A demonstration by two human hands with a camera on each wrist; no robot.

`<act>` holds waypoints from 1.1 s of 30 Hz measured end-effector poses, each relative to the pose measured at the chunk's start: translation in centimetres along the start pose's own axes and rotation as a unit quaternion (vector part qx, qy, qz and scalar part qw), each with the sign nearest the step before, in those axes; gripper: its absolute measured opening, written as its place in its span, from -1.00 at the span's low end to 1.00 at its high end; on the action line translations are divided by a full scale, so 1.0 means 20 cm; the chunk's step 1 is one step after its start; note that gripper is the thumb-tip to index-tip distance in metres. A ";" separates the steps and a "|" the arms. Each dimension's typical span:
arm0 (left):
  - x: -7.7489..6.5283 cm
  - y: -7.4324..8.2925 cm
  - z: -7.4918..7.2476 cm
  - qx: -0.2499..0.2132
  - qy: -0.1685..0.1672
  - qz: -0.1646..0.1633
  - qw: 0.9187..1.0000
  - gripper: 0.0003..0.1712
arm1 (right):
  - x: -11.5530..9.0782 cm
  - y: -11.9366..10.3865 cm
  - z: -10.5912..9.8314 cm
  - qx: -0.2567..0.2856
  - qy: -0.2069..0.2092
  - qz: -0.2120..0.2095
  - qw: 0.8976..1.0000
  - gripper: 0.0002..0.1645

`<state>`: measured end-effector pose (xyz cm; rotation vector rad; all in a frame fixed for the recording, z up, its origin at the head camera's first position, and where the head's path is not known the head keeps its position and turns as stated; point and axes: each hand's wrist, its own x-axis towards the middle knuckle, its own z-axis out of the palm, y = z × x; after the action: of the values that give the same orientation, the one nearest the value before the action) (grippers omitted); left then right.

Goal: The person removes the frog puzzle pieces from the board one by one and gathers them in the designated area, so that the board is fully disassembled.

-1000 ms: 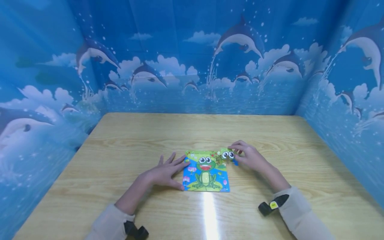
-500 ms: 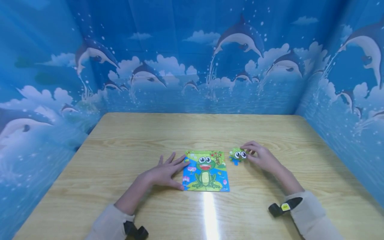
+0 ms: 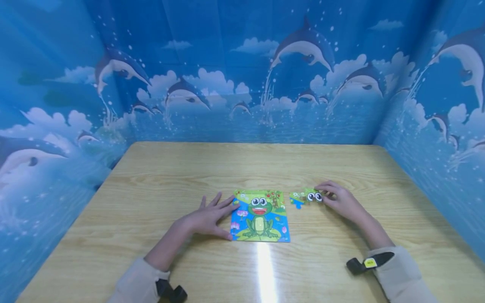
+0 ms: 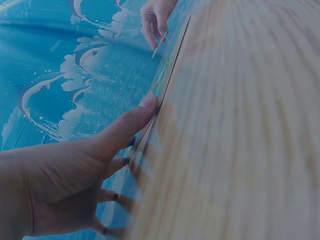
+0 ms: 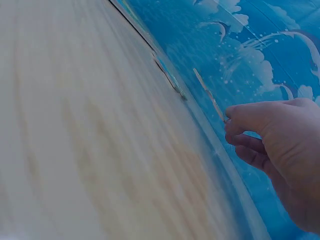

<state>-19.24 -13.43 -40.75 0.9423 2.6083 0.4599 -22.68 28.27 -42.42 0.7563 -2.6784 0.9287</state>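
In the head view, a square frog-picture puzzle [image 3: 259, 219] lies at the middle of the table. My left hand [image 3: 210, 216] is spread at its left side, with index fingertip over the picture and thumb at the lower left corner. To the right, my right hand [image 3: 341, 202] pinches a puzzle piece printed with two frog eyes [image 3: 313, 196]. The right wrist view shows this thin held piece [image 5: 209, 95] tilted and raised off the tabletop. A second piece, green and blue [image 3: 297, 200], lies flat between the puzzle and the held piece, partly overlapped by it.
The wooden table [image 3: 182, 164] carries a bright light reflection in front of the puzzle. Blue dolphin-print curtains [image 3: 227, 84] enclose its back and both sides. Each wrist wears a black camera strap [image 3: 172, 291].
My right hand has moved rightward with the eye piece, from over the puzzle's upper right corner, uncovering the second piece. The left hand and the puzzle have stayed in place.
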 end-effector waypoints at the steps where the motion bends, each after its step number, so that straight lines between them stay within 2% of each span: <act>1: 0.00 0.00 0.00 -0.001 0.000 0.001 1.000 0.07 | -0.01 0.01 0.00 0.001 0.005 -0.001 1.000 -0.57; 6: 0.00 0.00 0.00 -0.002 -0.001 0.000 1.000 0.08 | -0.02 0.04 -0.01 0.004 0.021 -0.005 1.000 -0.58; 14: 0.00 -0.01 0.00 0.000 -0.005 -0.002 1.000 0.08 | -0.04 0.07 0.00 -0.016 0.023 -0.015 0.999 -0.59; 24: 0.00 0.00 0.00 -0.008 -0.006 -0.006 1.000 0.07 | -0.04 0.10 0.01 -0.031 0.019 0.005 0.999 -0.61; 33: 0.00 -0.01 0.01 -0.008 -0.006 -0.008 1.000 0.07 | -0.05 0.12 0.03 -0.031 0.028 -0.001 0.999 -0.60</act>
<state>-19.32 -13.44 -40.93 0.9149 2.5949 0.4688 -23.10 29.92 -44.38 0.7085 -2.6453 0.8494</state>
